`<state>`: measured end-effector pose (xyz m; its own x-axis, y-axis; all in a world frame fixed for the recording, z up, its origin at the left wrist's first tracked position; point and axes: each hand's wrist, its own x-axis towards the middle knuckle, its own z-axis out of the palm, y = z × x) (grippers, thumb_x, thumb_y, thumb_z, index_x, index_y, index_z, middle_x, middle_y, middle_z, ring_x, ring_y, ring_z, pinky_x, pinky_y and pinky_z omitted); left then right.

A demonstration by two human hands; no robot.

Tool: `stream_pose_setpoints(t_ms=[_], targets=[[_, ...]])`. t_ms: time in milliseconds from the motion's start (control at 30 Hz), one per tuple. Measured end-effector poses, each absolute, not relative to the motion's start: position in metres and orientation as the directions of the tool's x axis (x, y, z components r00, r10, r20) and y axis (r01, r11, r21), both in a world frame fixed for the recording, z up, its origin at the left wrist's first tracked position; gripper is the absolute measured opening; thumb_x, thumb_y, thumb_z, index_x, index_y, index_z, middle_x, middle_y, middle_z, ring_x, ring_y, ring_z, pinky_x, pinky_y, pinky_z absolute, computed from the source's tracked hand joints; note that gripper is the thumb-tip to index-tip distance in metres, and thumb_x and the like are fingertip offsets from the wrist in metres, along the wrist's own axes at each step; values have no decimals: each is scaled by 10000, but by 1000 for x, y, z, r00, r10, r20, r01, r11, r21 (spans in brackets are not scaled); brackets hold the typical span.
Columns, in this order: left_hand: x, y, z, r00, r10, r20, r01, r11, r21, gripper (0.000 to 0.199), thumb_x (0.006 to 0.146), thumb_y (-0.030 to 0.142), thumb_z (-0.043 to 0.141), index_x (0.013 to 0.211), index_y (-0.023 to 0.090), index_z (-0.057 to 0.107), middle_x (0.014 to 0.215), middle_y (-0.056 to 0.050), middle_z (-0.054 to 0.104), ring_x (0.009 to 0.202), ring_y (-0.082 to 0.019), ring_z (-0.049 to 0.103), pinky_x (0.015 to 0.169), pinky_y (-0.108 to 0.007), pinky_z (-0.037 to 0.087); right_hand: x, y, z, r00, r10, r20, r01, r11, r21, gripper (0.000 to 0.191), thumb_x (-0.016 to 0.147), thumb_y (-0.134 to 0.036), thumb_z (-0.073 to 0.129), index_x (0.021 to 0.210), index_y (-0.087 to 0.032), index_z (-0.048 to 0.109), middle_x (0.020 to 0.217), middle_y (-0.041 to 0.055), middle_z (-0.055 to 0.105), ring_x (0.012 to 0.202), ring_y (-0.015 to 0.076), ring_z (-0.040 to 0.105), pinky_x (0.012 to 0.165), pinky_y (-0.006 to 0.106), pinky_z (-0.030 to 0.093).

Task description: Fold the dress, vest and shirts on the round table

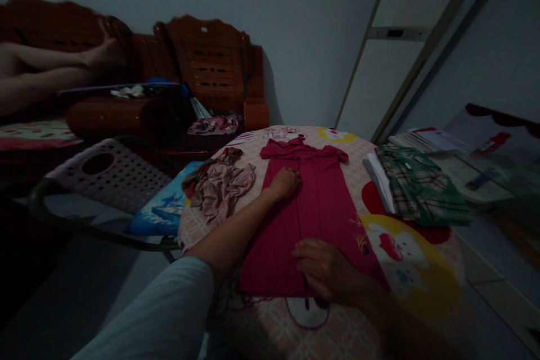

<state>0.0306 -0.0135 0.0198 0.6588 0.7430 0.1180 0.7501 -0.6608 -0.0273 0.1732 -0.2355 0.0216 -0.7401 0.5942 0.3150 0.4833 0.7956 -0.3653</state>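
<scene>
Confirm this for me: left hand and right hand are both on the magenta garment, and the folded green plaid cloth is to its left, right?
Not quite: the head view shows the folded green plaid cloth to the right of the magenta garment. The left hand and right hand are both on it.

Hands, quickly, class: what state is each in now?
Left hand: on the magenta garment, fingers curled; grip cannot be told.
Right hand: on its near end; grip cannot be told.

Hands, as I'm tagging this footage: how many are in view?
2: left hand on the magenta garment, right hand near its lower edge. Hands of the other person may be hidden.
</scene>
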Motion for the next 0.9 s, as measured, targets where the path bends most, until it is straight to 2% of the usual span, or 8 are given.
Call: stream_pose_setpoints(t_ms=[100,333,533,733,900], targets=[[31,-14,20,664,737,123,746,-665,-41,316,986,214,409,1184,124,638,1121,-181,673,1047,-267,617,868,-379,428,173,-235,18,-740,591,322,481,799,-361,211,830,-69,527,935,-166,683,1116,122,705,1094,225,623,985,427,509],[36,-16,17,681,715,156,728,-685,-36,307,981,234,419,1073,104,682,1157,-206,642,1116,-297,549,883,-407,424,172,-235,19,-730,592,342,468,797,-383,202,823,-76,530,930,-158,680,1112,119,710,1075,222,632,984,410,510],[36,-14,14,655,740,155,748,-664,9,328,988,216,400,1179,104,641,1142,-196,636,1067,-280,568,871,-400,426,172,-235,20,-740,600,304,487,789,-373,213,824,-71,529,937,-173,678,1109,118,706,1075,218,632,976,409,509],[36,-16,18,698,703,135,714,-699,-48,316,993,236,405,1068,104,682,1139,-199,647,1115,-295,566,914,-413,417,172,-234,20,-734,603,313,487,788,-375,208,808,-55,543,920,-170,676,1096,118,711,1047,214,643,958,399,518],[35,-16,19,645,751,139,763,-645,-52,353,996,234,372,1205,114,630,1161,-194,646,1031,-274,612,877,-399,444,172,-233,20,-732,602,319,486,790,-374,200,814,-56,556,922,-175,675,1083,109,711,1042,208,646,959,394,516]])
